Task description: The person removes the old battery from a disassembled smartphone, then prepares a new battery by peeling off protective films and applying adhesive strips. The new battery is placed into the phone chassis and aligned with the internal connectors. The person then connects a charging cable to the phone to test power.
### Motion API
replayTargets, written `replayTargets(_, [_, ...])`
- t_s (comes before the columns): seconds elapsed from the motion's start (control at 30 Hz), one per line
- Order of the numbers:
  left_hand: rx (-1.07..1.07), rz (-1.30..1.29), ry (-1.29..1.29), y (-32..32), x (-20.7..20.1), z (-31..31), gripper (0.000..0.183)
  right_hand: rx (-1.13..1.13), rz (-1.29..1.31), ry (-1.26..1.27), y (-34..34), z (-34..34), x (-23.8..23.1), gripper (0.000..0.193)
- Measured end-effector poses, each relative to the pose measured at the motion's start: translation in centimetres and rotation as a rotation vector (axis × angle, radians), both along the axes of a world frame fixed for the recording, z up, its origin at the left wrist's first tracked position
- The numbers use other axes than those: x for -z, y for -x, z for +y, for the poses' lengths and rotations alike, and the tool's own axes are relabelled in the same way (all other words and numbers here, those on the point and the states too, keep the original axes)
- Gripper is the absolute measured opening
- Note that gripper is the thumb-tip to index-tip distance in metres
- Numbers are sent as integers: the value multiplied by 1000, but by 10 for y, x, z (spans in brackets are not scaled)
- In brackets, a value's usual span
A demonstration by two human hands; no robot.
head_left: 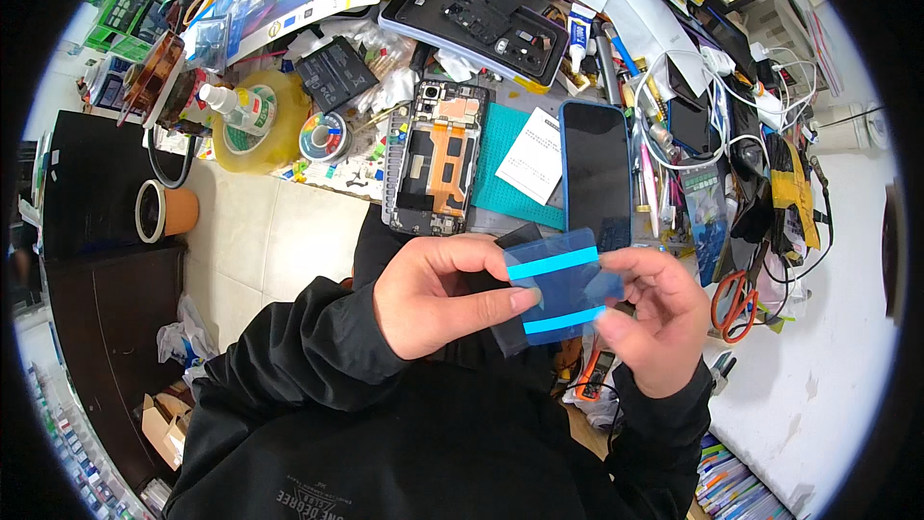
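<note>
A clear, bluish plastic film (560, 293) with two bright blue strips is stretched between my hands above my lap. My left hand (428, 297) pinches its left side, thumb on top. Behind the film on that side is a flat black piece (508, 335), partly hidden; I cannot make out what it is. My right hand (659, 313) grips the film's right edge between thumb and fingers. Just beyond the hands lies an opened phone (438, 159) with its insides exposed. To its right are a white printed card (532, 156) and a blue-edged phone (597, 169) with a dark screen.
A green mat (497, 135) lies under the card. Around it are a black battery (337, 74), a phone back cover (462, 27), a solder spool (324, 137) and a spray bottle (236, 104). White cables (720, 125), orange-handled scissors (734, 308) and an orange multimeter (594, 376) are on the right.
</note>
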State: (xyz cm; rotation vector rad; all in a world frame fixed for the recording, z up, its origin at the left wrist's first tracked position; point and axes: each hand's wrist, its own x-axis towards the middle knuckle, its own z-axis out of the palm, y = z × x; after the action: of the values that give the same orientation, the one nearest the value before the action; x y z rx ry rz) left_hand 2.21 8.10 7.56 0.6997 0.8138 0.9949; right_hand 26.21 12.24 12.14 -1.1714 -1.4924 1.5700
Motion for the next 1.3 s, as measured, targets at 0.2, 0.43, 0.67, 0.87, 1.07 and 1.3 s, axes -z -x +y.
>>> replayTargets(0.2, [-34,32,-27,1,-3,0,24,149,-24,32,4,1,1,14])
replayTargets(0.43, [-80,-51,175,-3,3,8,75,88,46,159,5,1,5,16])
replayTargets(0.67, [29,88,244,3,-1,13,102,48,-125,121,24,-2,11,16])
replayTargets(0.87, [-2,66,232,3,1,14,102,72,-134,104,27,-2,17,17])
replayTargets(1.07, [1,55,219,3,3,13,100,101,-147,89,28,-3,19,16])
replayTargets(1.3, [-11,46,221,3,4,12,99,110,-117,73,27,-3,20,16])
